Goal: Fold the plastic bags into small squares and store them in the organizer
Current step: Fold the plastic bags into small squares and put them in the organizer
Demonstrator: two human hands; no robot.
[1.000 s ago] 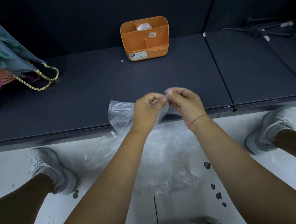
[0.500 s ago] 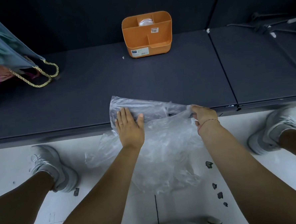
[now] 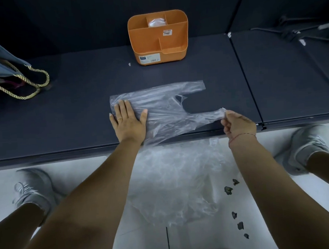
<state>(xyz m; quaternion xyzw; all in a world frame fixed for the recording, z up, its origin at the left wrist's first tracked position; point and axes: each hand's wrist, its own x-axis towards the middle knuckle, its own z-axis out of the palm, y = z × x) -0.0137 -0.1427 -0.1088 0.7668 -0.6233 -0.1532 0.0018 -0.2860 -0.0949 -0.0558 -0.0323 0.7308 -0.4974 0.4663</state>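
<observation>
Spreading the plastic bag flat on the counter, where it was bunched at the near edge a moment ago. My left hand is pressing its left end with flat fingers, and my right hand is pinching the near handle and drawing it rightward. I judge it nearly ready to fold. The organizer is standing at the far side.

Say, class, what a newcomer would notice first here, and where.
The clear plastic bag lies spread near the front of the dark shelf, the left hand pressing its left end flat and the right hand pinching one handle. Behind it stands the orange organizer, at the back of the shelf. A crumpled heap of plastic lies on the pale floor below.
</observation>
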